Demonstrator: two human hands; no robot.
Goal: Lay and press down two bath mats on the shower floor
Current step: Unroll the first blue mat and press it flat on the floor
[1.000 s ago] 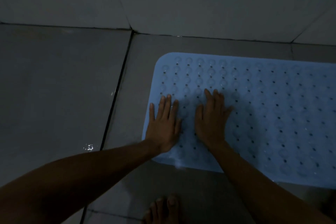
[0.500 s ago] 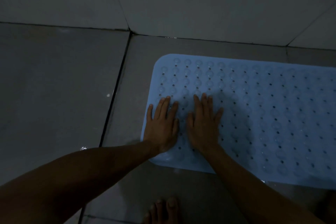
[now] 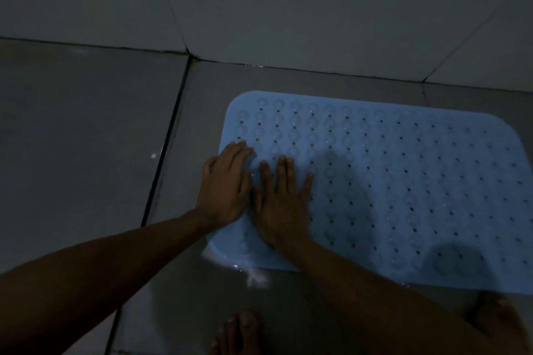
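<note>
A light blue bath mat point(image 3: 403, 181) with rows of round bumps and small holes lies flat on the grey tiled floor point(image 3: 86, 138), close to the wall. My left hand point(image 3: 225, 184) rests palm down on the mat's left edge, partly over the bare tile. Just beside it, my right hand point(image 3: 284, 202) lies palm down on the mat with its fingers spread. Neither hand holds anything. Only one mat is in view.
A pale tiled wall point(image 3: 288, 8) rises just behind the mat. A dark grout line point(image 3: 164, 153) runs down the floor to the left. My bare feet point(image 3: 236, 331) stand in front of the mat. Wet patches point(image 3: 256, 277) glint by the mat's near edge.
Both hands have slid toward the mat's left edge, staying flat on it. The view has shifted so that the mat's right end now shows.
</note>
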